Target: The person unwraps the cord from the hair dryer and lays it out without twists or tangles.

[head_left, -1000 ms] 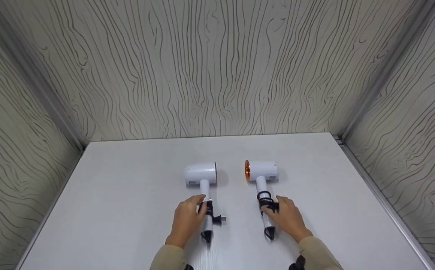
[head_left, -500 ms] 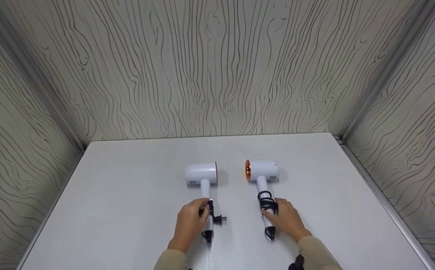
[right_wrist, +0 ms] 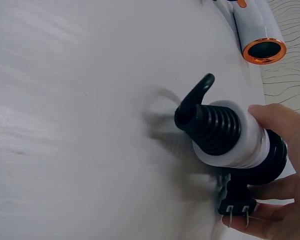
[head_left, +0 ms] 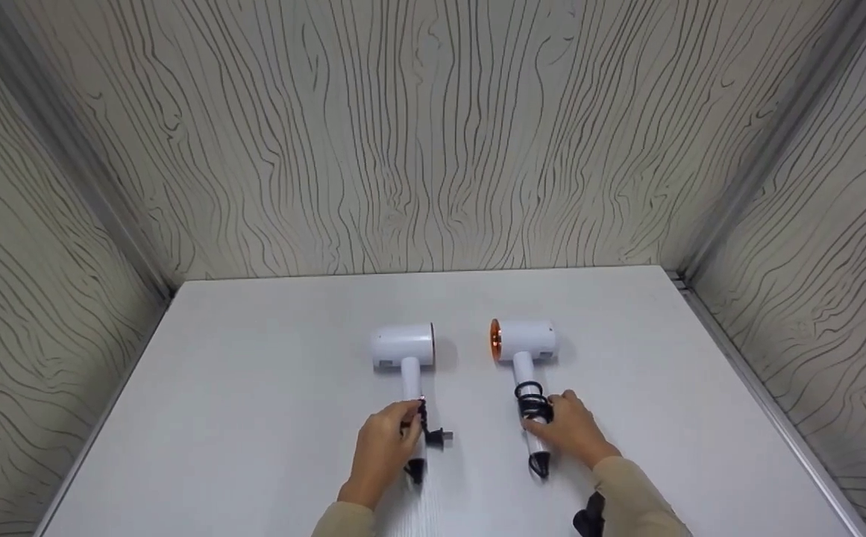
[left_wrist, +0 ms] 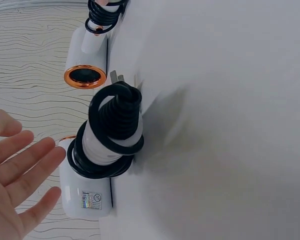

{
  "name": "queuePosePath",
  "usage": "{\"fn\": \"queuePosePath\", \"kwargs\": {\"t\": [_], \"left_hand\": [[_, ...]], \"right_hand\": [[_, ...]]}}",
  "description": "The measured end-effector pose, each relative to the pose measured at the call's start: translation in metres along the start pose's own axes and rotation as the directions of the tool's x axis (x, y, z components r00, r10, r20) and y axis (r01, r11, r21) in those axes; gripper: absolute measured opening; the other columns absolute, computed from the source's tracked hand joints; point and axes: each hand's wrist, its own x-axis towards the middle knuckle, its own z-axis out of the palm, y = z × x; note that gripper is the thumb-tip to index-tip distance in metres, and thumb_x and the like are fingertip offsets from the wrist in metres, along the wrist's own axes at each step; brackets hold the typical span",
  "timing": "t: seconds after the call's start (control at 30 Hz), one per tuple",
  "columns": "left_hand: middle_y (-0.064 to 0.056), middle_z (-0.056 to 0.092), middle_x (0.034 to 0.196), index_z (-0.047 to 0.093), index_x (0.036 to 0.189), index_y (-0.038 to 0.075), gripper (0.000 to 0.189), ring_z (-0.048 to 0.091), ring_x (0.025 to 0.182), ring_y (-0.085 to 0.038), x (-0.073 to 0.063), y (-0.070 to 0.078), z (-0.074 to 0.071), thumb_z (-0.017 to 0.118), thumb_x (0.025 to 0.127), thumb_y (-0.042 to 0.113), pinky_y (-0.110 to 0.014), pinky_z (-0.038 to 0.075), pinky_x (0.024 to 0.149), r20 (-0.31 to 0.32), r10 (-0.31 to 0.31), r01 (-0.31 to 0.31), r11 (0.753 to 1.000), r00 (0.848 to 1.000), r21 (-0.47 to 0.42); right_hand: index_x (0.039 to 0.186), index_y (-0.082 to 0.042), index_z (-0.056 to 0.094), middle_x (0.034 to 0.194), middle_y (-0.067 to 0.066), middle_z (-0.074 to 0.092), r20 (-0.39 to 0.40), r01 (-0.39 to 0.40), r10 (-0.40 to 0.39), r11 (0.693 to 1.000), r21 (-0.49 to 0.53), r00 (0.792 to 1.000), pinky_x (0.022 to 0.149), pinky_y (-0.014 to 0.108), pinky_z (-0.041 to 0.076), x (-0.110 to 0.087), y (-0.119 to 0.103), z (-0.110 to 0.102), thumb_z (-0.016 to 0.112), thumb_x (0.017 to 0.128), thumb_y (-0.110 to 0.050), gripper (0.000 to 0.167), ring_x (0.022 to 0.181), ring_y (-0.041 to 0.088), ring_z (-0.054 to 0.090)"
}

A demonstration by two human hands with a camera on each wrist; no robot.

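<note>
Left hand (head_left: 382, 449) shifted rightward, fingers spread beside one hair dryer (head_left: 402, 346) — right hand (head_left: 574, 430) grips the other dryer (head_left: 528, 340).

Your white tabletop (head_left: 253, 373) fills much of the lower half of the frame. On it, below centre, you see the left hair dryer (head_left: 403, 345), mouth facing right, and, well apart, the right hair dryer (head_left: 528, 340), orange-rimmed mouth facing left. Both handles point toward the bottom edge, wrapped in black cord (head_left: 530, 400).

Room between hair dryers (head_left: 403, 345), except plug (head_left: 435, 438)
</note>
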Motion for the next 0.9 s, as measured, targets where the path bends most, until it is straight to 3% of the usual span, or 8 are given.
{"fn": "queuePosePath", "kwargs": {"t": [0.13, 0.33, 0.5, 0.63, 0.9], "left_hand": [[-0.006, 0.076, 0.088, 0.07, 0.1, 0.002, 0.015, 0.072, 0.079, -0.014, -0.001, 0.0, 0.0, 0.066, 0.086, 0.006, -0.026, 0.059, 0.072, 0.01, -0.006, 0.006, 1.0, 1.0, 0.017], [-0.005, 0.076, 0.089, 0.07, 0.1, 0.004, 0.015, 0.072, 0.079, -0.014, -0.003, 0.001, 0.002, 0.066, 0.086, 0.007, -0.028, 0.059, 0.073, 0.019, -0.02, 0.019, 1.0, 1.0, 0.011], [-0.004, 0.076, 0.089, 0.07, 0.1, 0.005, 0.015, 0.072, 0.08, -0.013, -0.004, 0.002, 0.003, 0.066, 0.087, 0.008, -0.029, 0.059, 0.074, 0.027, -0.04, 0.04, 0.999, 0.999, -0.001], [-0.005, 0.076, 0.089, 0.07, 0.1, 0.004, 0.014, 0.072, 0.079, -0.014, -0.004, 0.003, 0.004, 0.066, 0.086, 0.007, -0.029, 0.059, 0.073, 0.015, -0.019, 0.019, 1.0, 1.0, -0.004], [-0.003, 0.076, 0.092, 0.07, 0.102, 0.006, 0.016, 0.072, 0.082, -0.013, -0.006, 0.004, 0.004, 0.066, 0.087, 0.008, -0.031, 0.059, 0.076, 0.036, -0.047, 0.047, 0.999, 0.998, -0.008]], "right_hand": [[0.108, 0.014, 0.059, 0.1, 0.018, 0.054, -0.013, -0.003, 0.004, 1.0, 0.011, 1.0, 0.076, 0.04, 0.051, 0.002, -0.002, 0.0, 0.076, 0.076, -0.037, 0.062, 0.083, 0.023, 0.052], [0.096, 0.01, 0.059, 0.093, 0.016, 0.05, -0.03, -0.012, 0.012, 1.0, -0.015, 0.999, 0.062, 0.032, 0.044, 0.005, -0.006, 0.004, 0.074, 0.071, -0.034, 0.053, 0.076, 0.023, 0.049], [0.097, 0.008, 0.058, 0.091, 0.014, 0.052, -0.034, -0.017, 0.017, 1.0, -0.003, 0.999, 0.061, 0.031, 0.043, 0.004, -0.007, 0.006, 0.077, 0.07, -0.033, 0.053, 0.076, 0.022, 0.049], [0.1, 0.01, 0.058, 0.092, 0.015, 0.053, -0.036, -0.014, 0.015, 0.999, 0.035, 0.999, 0.064, 0.031, 0.046, 0.004, -0.005, 0.008, 0.08, 0.071, -0.031, 0.054, 0.077, 0.022, 0.05], [0.095, 0.006, 0.058, 0.086, 0.012, 0.055, -0.084, 0.016, -0.011, 0.998, 0.068, 0.996, 0.061, 0.028, 0.042, 0.004, -0.003, 0.012, 0.075, 0.072, -0.029, 0.045, 0.073, 0.019, 0.05]]}}
